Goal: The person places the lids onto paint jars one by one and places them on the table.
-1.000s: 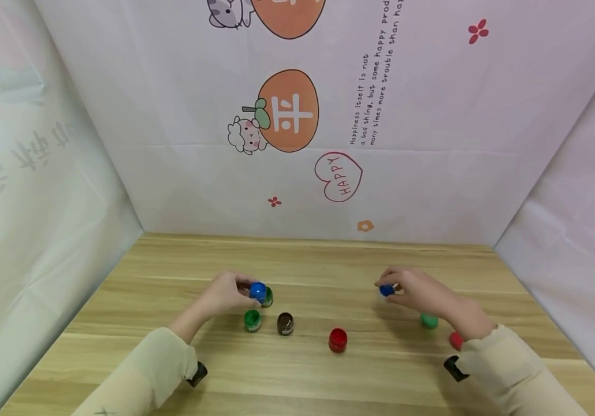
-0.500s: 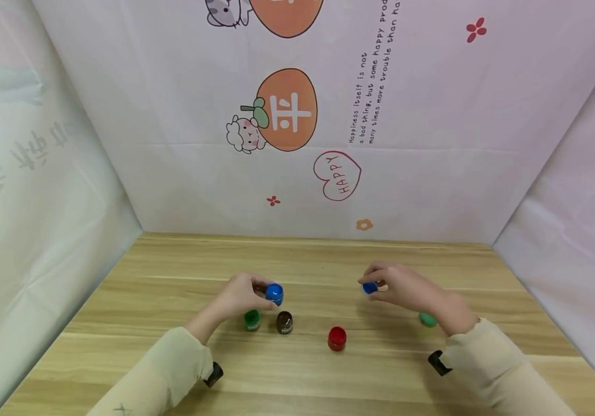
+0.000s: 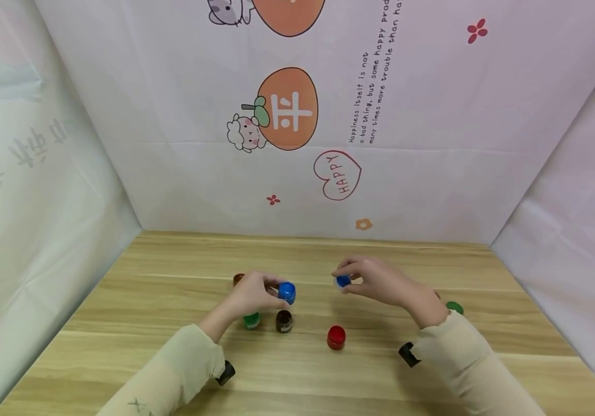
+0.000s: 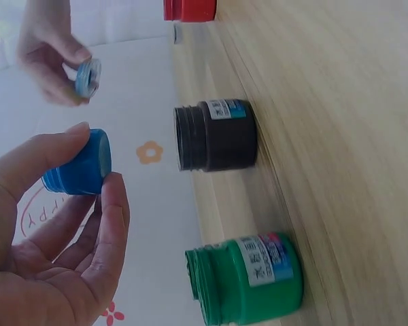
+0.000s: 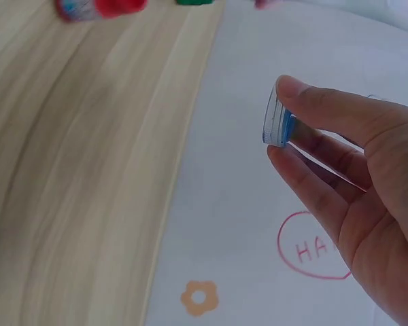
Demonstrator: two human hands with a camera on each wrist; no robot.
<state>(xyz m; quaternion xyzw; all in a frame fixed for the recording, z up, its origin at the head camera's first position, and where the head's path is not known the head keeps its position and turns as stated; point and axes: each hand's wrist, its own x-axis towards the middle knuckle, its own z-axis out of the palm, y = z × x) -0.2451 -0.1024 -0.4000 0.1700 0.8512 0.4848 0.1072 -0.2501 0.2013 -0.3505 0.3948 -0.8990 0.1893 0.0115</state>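
My left hand pinches a small blue paint jar between thumb and fingers, its uncapped mouth showing blue paint. In the left wrist view this jar is held above the table. To the right, my right hand holds a blue jar lid by its edge. The right wrist view shows thumb and fingertips on the rim of the lid. A gap separates jar and lid. Just below the left hand stand an uncapped brown paint jar and a partly hidden green paint jar.
An uncapped red paint jar stands on the wooden table near its middle. An orange-brown jar shows behind the left hand. Beyond the right wrist lies a green lid. White printed sheets rise around the table.
Left hand has moved right with the blue jar, and right hand has moved left with the blue lid, so the two are closer together. The orange-brown jar has come into sight behind the left hand.
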